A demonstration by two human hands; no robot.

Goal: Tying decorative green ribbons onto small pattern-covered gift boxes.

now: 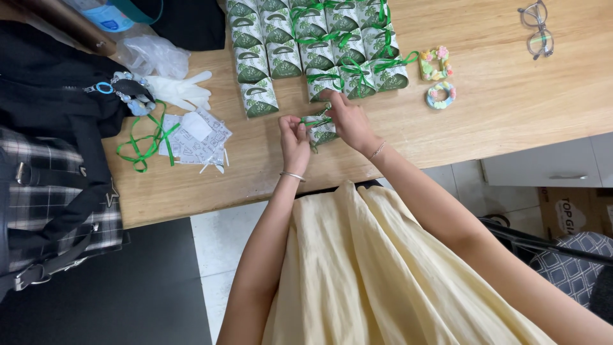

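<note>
Pinching green ribbon [317, 121] with left hand [294, 139] and right hand [347, 119], half-hiding small box [322, 131] near table edge [408, 156].

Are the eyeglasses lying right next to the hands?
No, the eyeglasses lie at the table's far corner, well away from both hands.

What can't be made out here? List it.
- Head view: the small green-and-white box is mostly covered by the left hand and right hand.
- Ribbon knot: too small to judge.
- Top row of boxes: cut off by the frame edge.
</note>
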